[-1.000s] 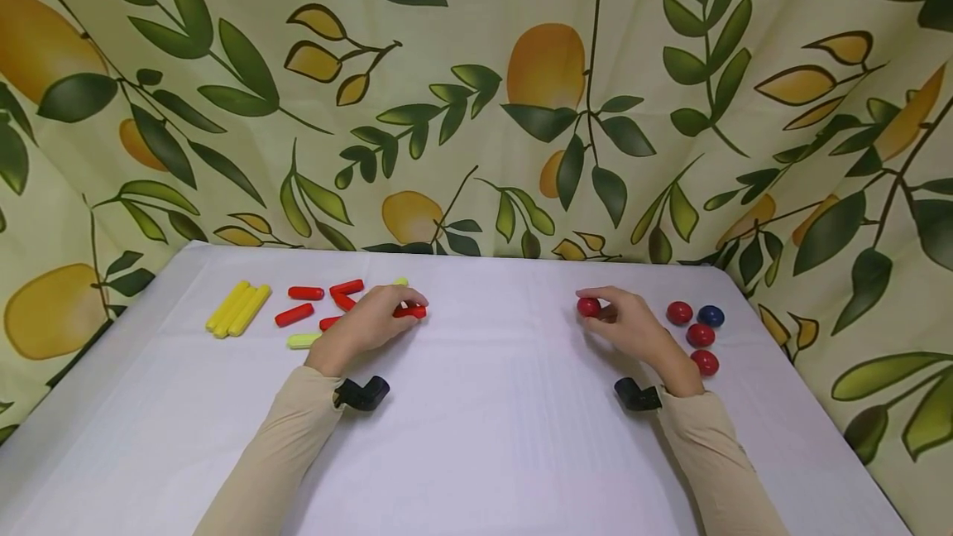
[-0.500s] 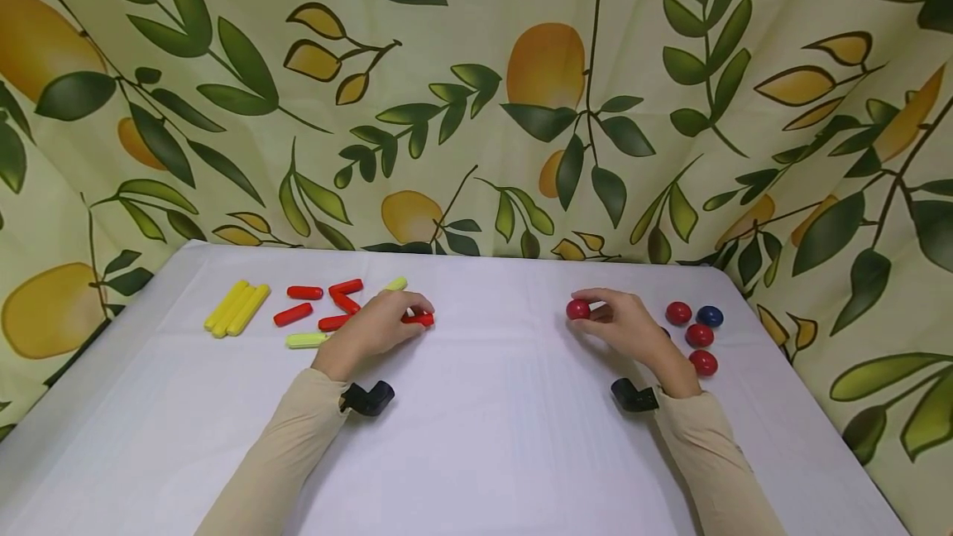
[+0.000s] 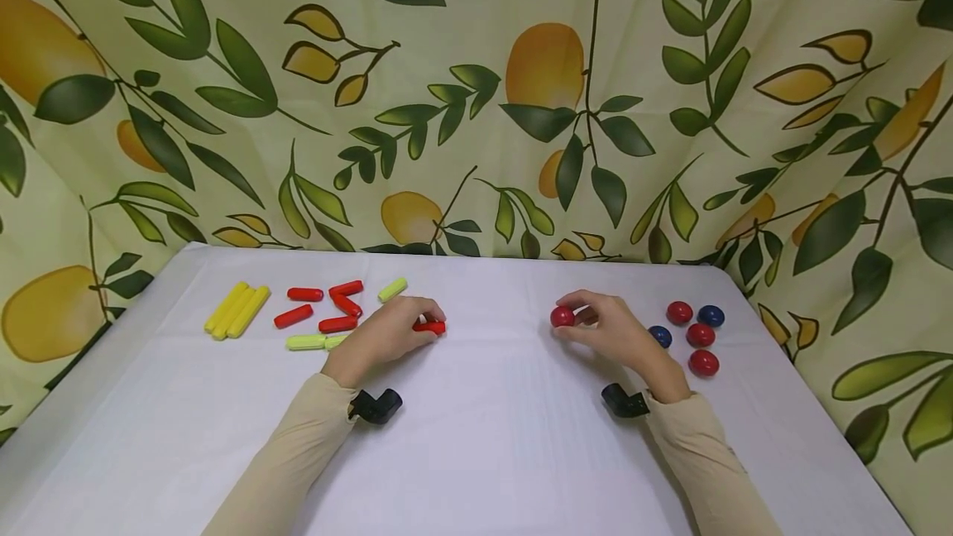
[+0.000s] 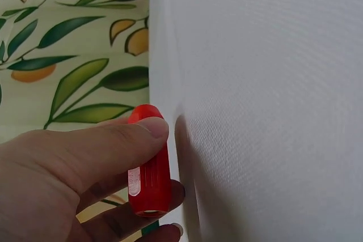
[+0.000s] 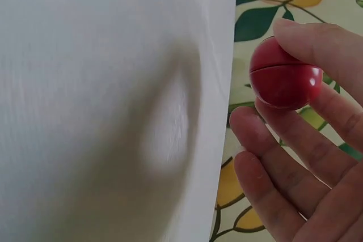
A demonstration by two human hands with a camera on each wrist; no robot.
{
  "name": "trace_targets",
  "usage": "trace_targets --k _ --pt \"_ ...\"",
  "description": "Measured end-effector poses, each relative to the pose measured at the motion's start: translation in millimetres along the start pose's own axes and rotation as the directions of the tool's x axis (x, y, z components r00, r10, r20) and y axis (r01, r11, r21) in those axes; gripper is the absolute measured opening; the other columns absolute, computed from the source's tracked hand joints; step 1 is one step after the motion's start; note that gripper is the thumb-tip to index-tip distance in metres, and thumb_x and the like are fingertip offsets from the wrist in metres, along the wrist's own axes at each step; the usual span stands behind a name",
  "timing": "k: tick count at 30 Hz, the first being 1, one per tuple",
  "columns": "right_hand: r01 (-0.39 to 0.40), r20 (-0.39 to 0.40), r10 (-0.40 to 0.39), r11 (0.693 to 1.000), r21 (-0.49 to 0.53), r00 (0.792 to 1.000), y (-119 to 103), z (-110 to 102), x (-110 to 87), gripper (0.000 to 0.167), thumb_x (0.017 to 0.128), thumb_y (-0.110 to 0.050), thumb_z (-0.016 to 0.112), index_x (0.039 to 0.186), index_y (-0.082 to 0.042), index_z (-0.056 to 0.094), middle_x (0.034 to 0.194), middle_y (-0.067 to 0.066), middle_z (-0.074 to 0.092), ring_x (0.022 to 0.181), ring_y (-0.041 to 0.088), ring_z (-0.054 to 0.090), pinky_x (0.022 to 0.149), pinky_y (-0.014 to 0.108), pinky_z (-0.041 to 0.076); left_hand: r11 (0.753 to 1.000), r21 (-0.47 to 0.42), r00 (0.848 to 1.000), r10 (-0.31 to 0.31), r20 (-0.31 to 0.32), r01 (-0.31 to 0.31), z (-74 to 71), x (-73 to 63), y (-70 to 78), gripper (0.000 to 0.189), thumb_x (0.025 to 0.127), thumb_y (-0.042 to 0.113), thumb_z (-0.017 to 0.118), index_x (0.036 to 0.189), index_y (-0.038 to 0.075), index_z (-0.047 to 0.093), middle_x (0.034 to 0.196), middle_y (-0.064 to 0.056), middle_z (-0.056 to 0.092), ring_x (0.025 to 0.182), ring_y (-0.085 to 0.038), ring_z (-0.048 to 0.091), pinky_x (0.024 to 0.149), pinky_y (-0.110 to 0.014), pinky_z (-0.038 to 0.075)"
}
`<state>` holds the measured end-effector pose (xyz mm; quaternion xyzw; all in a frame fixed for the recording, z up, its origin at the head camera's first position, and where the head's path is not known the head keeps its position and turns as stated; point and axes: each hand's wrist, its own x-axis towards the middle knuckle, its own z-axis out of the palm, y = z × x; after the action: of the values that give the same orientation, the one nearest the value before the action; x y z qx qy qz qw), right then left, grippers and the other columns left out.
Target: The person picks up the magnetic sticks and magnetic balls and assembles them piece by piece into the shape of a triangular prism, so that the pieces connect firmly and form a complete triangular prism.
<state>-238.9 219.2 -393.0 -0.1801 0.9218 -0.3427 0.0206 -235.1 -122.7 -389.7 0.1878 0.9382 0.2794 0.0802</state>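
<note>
My left hand (image 3: 380,333) pinches a short red ribbed stick (image 4: 150,185) with tapered ends, the thumb across its upper part in the left wrist view. It is held just over the white tabletop, its shadow beside it. Opposite, my right hand (image 3: 614,333) holds a glossy red ball (image 5: 283,86) between thumb and fingers; a dark seam runs round the ball. In the head view the red ball and red stick are apart, with white cloth between them.
Several red sticks (image 3: 338,324) and a few light green ones (image 3: 392,289) lie around the left hand. Three yellow sticks (image 3: 238,310) lie side by side farther left. Red balls (image 3: 701,335) and two blue balls (image 3: 659,337) sit right. A patterned curtain (image 3: 447,147) hangs behind the table.
Both hands have moved inward and slightly nearer the viewer, bringing the red stick right and the red ball left. One blue ball and more of the green sticks have come into sight.
</note>
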Motion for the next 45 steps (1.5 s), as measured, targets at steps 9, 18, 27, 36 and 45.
trace_targets --k 9,18,27,36,45 --pt "-0.031 0.046 0.03 0.999 0.011 0.998 -7.0 8.9 0.7 0.04 0.082 -0.026 0.081 0.114 -0.009 0.065 0.105 0.007 0.07 0.093 0.021 0.064 0.084 0.037 0.056 1.0 0.005 1.0 0.019 0.014 -0.019 4.5 -0.2 5.7 0.017 0.09 0.014 0.073 0.106 0.016 0.071 0.099 0.002 0.068 0.094 -0.016 0.057 0.089 -0.033 0.052" --pt "0.032 0.063 -0.033 0.999 0.015 0.997 -12.1 14.9 -0.3 0.036 0.08 -0.027 0.083 0.109 -0.013 0.068 0.101 0.003 0.071 0.09 0.018 0.064 0.082 0.033 0.054 1.0 -0.011 1.0 0.025 0.008 -0.024 9.9 1.3 11.9 0.016 0.09 0.014 0.073 0.105 0.017 0.071 0.098 0.003 0.067 0.094 -0.016 0.056 0.087 -0.032 0.051" --pt "0.128 0.077 -0.129 0.992 0.014 0.989 -16.1 21.2 -0.4 0.041 0.08 -0.023 0.083 0.116 -0.008 0.072 0.103 0.005 0.073 0.083 0.013 0.063 0.075 0.026 0.055 0.998 -0.008 0.998 0.061 -0.008 -0.061 16.4 2.2 12.3 0.017 0.091 0.013 0.071 0.108 0.015 0.07 0.099 0.002 0.067 0.093 -0.016 0.056 0.089 -0.033 0.05" --pt "0.129 0.1 -0.127 0.992 -0.014 0.987 -22.2 28.5 0.0 0.04 0.079 -0.027 0.084 0.113 -0.01 0.073 0.101 0.0 0.073 0.087 0.012 0.063 0.078 0.031 0.055 0.996 -0.028 0.997 0.08 -0.004 -0.08 19.2 0.6 15.8 0.013 0.09 0.012 0.071 0.103 0.015 0.07 0.094 0.003 0.066 0.091 -0.016 0.055 0.086 -0.033 0.049" --pt "0.159 0.122 -0.156 0.987 -0.012 0.98 -27.6 35.1 1.1 0.037 0.079 -0.031 0.084 0.11 -0.014 0.073 0.098 -0.004 0.072 0.088 0.011 0.062 0.076 0.027 0.054 0.991 -0.028 0.991 0.135 0.002 -0.134 24.5 1.4 16.9 0.011 0.09 0.011 0.071 0.1 0.015 0.069 0.091 0.004 0.065 0.086 -0.013 0.055 0.081 -0.029 0.049"
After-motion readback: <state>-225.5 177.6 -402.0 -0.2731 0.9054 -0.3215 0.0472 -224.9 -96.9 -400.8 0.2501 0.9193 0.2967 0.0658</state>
